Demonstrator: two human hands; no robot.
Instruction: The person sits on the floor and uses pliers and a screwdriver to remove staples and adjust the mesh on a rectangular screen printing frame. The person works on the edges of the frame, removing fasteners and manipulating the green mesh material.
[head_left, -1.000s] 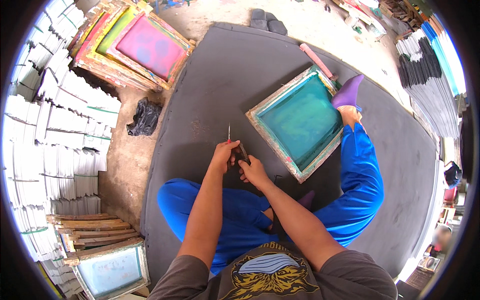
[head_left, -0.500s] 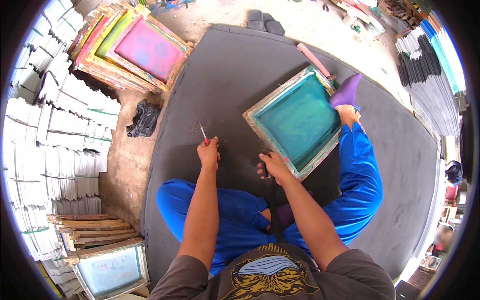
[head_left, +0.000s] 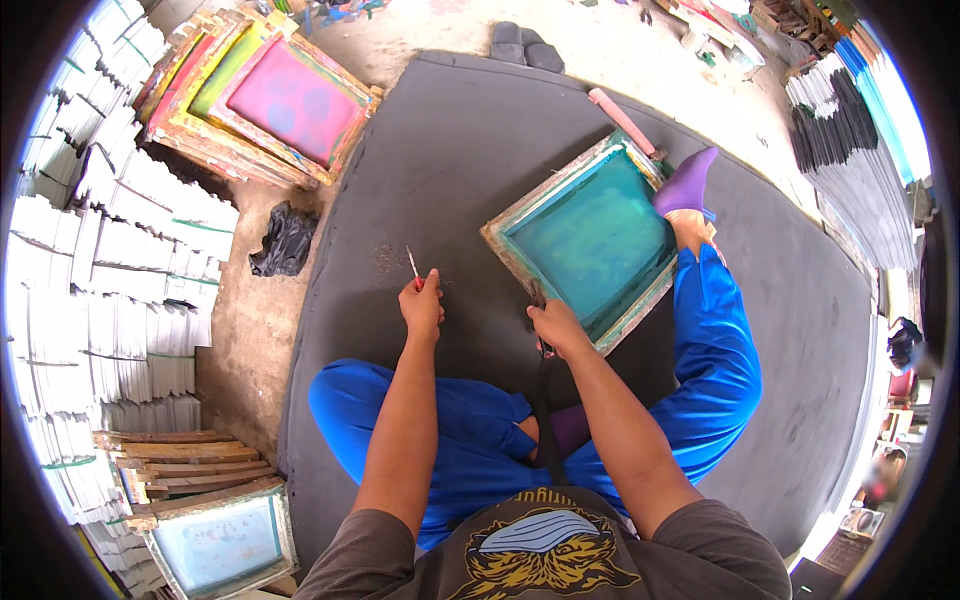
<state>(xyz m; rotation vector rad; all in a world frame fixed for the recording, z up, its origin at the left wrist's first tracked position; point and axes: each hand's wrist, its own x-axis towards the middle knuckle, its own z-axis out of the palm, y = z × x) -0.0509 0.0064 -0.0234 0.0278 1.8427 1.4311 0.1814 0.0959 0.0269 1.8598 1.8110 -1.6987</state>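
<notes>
My left hand (head_left: pixel 423 305) is closed round the red handle of a thin metal tool (head_left: pixel 411 262), perhaps a screwdriver, its shaft pointing away from me above the dark mat. My right hand (head_left: pixel 558 328) grips what look like pliers (head_left: pixel 538 293), dark at the jaws with some red by the handle. Those jaws are at the near left edge of a wooden screen-printing frame (head_left: pixel 512 256); contact cannot be made out. Teal mesh (head_left: pixel 592 240) fills the frame, which lies on the mat. My purple-socked foot (head_left: pixel 686 185) rests against its far right corner.
Small brown bits (head_left: pixel 388 258) lie scattered on the dark mat (head_left: pixel 430 130). A pink roll (head_left: pixel 622 120) lies beyond the frame. Stacked colourful frames (head_left: pixel 295 100), a black plastic bag (head_left: pixel 285 240) and white sheet stacks (head_left: pixel 150 270) stand left. Dark slippers (head_left: pixel 525 46) sit past the far edge.
My right hand has turned and moved slightly right, bringing the pliers' jaws up to the frame's edge. The left hand's tool has shifted slightly.
</notes>
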